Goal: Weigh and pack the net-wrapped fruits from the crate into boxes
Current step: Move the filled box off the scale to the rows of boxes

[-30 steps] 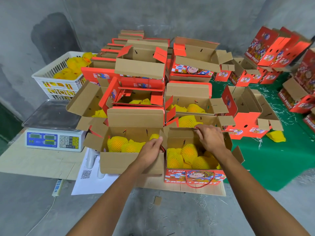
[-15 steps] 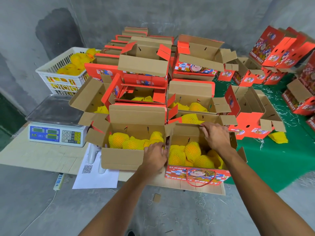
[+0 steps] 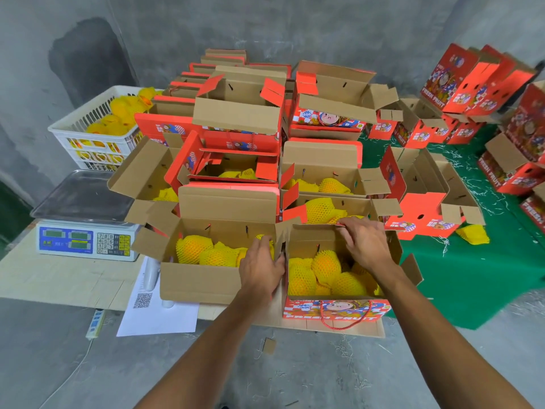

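The front right box (image 3: 333, 311), red with a rope handle, stands open and holds several yellow net-wrapped fruits (image 3: 324, 264). My left hand (image 3: 261, 267) grips its left side flap, fingers reaching over into the front left box (image 3: 200, 281), where more netted fruits (image 3: 191, 249) lie. At the back rim of the right box, my right hand (image 3: 365, 243) pinches the rear flap. A white plastic crate (image 3: 76, 134) with netted fruits stands at the far left, behind a digital scale (image 3: 82, 240) whose steel pan is bare.
Many open red and brown boxes (image 3: 236, 113) are stacked behind the front pair, some with fruit inside. More red boxes (image 3: 472, 81) stand on a green mat (image 3: 472, 276) at the right, with one loose net (image 3: 473, 234). A paper sheet (image 3: 159, 314) lies in front.
Both hands stay at the front right box, almost where they were. Only the view has shifted a little.
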`<state>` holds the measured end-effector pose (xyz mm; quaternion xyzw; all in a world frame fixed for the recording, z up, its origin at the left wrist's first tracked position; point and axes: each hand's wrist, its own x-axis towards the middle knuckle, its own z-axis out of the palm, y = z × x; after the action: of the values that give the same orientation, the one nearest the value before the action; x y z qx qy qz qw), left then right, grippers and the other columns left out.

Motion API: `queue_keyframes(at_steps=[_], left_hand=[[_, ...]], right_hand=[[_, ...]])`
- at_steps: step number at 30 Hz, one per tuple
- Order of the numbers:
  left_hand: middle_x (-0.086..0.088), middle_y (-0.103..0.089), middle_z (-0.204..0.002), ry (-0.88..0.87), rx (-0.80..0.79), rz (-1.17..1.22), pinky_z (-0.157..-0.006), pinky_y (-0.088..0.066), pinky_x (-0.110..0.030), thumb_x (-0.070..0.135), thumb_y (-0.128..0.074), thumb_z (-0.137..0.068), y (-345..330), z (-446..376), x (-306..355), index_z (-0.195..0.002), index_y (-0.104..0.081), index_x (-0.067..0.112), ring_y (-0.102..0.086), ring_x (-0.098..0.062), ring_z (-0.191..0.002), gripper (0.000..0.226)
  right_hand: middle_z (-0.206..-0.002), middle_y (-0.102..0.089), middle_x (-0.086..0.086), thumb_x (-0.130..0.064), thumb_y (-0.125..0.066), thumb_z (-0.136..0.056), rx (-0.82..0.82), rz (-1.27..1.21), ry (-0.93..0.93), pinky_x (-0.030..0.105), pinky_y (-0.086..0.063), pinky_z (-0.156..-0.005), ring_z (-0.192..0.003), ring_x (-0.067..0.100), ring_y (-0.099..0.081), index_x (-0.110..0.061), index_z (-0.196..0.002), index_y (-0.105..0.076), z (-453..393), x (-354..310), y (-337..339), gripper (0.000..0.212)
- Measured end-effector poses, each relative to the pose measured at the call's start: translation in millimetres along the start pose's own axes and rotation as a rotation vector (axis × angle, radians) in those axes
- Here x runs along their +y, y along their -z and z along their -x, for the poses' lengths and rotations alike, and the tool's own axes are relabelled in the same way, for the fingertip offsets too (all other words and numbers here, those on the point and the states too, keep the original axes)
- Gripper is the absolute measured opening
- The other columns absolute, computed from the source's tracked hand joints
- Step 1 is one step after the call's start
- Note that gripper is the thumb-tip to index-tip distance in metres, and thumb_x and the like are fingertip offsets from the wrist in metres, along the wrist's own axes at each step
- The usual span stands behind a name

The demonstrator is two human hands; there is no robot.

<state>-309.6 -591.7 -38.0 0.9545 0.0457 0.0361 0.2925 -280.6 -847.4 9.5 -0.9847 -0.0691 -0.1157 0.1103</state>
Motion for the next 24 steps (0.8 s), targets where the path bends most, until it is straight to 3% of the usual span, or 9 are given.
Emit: queue_keyframes(at_steps=[2, 4, 6, 8, 10, 14, 17, 21, 24], left_hand=[[0.001, -0.053, -0.133, -0.095, 0.021, 0.023, -0.092, -0.052, -0.042, 0.029, -0.062, -0.095, 8, -6, 4, -0.143, -0.046, 0.024, -0.057, -0.025, -0.121, 0.051], [0.000, -0.051, -0.141, -0.199, -0.073, 0.054, -0.102, -0.047, -0.041, 0.017, -0.062, -0.092, 19, -21, 10, -0.146, -0.045, 0.024, -0.050, -0.026, -0.129, 0.057], [0.000, -0.044, -0.154, -0.227, -0.332, 0.157, -0.109, -0.038, -0.032, 0.009, -0.065, -0.089, 31, -37, 17, -0.152, -0.040, 0.027, -0.042, -0.025, -0.136, 0.070], [-0.001, -0.042, -0.154, -0.117, -0.623, 0.363, -0.096, -0.042, -0.021, 0.006, -0.069, -0.086, 40, -51, 24, -0.155, -0.035, 0.034, -0.047, -0.017, -0.124, 0.082], [-0.003, -0.043, -0.152, -0.026, -0.724, 0.464, -0.086, -0.043, -0.020, 0.006, -0.068, -0.087, 43, -63, 29, -0.155, -0.034, 0.035, -0.049, -0.013, -0.116, 0.081], [-0.008, -0.037, -0.158, 0.034, -0.615, 0.317, -0.117, -0.031, -0.038, 0.018, -0.048, -0.096, 36, -84, 41, -0.153, -0.039, 0.034, -0.036, -0.027, -0.141, 0.059], [-0.006, -0.040, -0.157, 0.022, -0.555, 0.224, -0.121, -0.026, -0.048, 0.030, -0.043, -0.100, 30, -88, 42, -0.148, -0.046, 0.035, -0.030, -0.029, -0.147, 0.048], [-0.004, -0.061, -0.130, 0.008, -0.442, 0.266, -0.108, -0.041, -0.047, 0.063, -0.049, -0.097, 21, -89, 39, -0.119, -0.061, 0.023, -0.051, -0.026, -0.125, 0.047], [0.002, -0.063, -0.086, 0.087, -0.289, 0.355, -0.074, -0.050, -0.034, 0.047, -0.071, -0.089, 19, -89, 39, -0.087, -0.052, 0.019, -0.063, -0.023, -0.087, 0.034]], right_hand=[[-0.111, -0.073, 0.001, -0.027, -0.055, -0.104, 0.027, -0.041, 0.018, 0.044, -0.038, -0.089, -0.102, 0.029, -0.064, -0.020, -0.116, -0.072, 2, 3, -3, 0.021], [-0.110, -0.074, 0.001, -0.025, -0.058, -0.103, 0.041, -0.075, 0.029, 0.045, -0.040, -0.090, -0.101, 0.028, -0.064, -0.019, -0.114, -0.073, 2, 8, -4, 0.020], [-0.110, -0.074, 0.000, -0.026, -0.058, -0.103, 0.046, -0.091, 0.027, 0.045, -0.040, -0.090, -0.102, 0.027, -0.064, -0.020, -0.113, -0.073, 2, 10, -4, 0.019], [-0.111, -0.073, -0.001, -0.027, -0.056, -0.104, 0.039, -0.094, 0.026, 0.044, -0.038, -0.090, -0.102, 0.025, -0.063, -0.021, -0.114, -0.072, 1, 10, -5, 0.020], [-0.112, -0.073, -0.002, -0.028, -0.055, -0.104, 0.038, -0.098, 0.026, 0.044, -0.038, -0.090, -0.103, 0.024, -0.063, -0.022, -0.114, -0.072, 1, 9, -6, 0.020], [-0.115, -0.073, -0.003, -0.030, -0.053, -0.105, 0.024, -0.105, 0.018, 0.044, -0.038, -0.092, -0.106, 0.023, -0.062, -0.022, -0.115, -0.071, 0, 7, -5, 0.022], [-0.115, -0.072, -0.003, -0.029, -0.054, -0.105, 0.033, -0.127, 0.003, 0.045, -0.038, -0.093, -0.106, 0.024, -0.062, -0.022, -0.115, -0.071, 1, 7, -4, 0.022], [-0.111, -0.072, -0.004, -0.028, -0.054, -0.105, 0.047, -0.151, 0.020, 0.043, -0.037, -0.093, -0.103, 0.021, -0.062, -0.023, -0.114, -0.071, 4, 11, -4, 0.021], [-0.110, -0.072, -0.005, -0.030, -0.052, -0.105, 0.038, -0.131, 0.019, 0.041, -0.036, -0.092, -0.103, 0.020, -0.061, -0.025, -0.114, -0.071, 4, 13, -3, 0.021]])
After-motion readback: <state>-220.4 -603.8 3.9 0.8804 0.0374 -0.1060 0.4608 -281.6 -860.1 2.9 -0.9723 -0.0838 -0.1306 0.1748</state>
